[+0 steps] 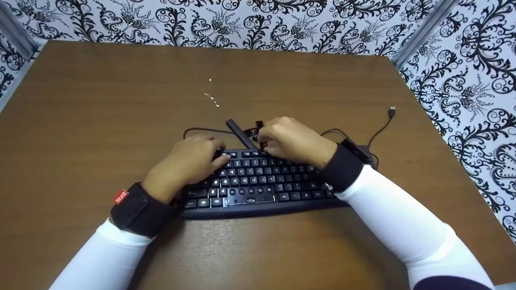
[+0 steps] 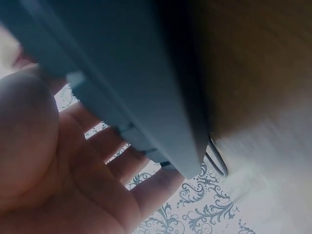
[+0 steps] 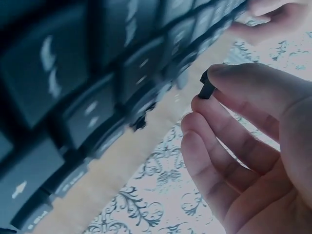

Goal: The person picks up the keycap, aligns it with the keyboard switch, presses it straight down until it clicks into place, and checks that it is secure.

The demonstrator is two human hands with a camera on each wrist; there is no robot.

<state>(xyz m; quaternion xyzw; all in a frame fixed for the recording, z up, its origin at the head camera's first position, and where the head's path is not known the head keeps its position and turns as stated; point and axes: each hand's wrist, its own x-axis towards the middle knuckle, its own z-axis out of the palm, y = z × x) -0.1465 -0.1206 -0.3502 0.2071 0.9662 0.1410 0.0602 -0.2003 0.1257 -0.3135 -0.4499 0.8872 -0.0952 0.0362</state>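
Pinching a small black plastic piece (image 3: 207, 88) near the far edge of the rectangular black plastic keyboard (image 1: 258, 179), your right hand (image 1: 288, 139) should keep to the piece's sides: likely light, stiff, easily dropped. Your left hand (image 1: 183, 161) grips the keyboard's left end.

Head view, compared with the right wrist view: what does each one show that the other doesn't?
Only the head view shows the USB plug at the right, the white sleeves and the bare strip near the keyboard's front edge.

Only the right wrist view shows the inner side of the right hand, with its thumb clearly pinching a small black piece against a finger, and a key marked with a white arrow.

Both show the keyboard, the brown table and the patterned wall.
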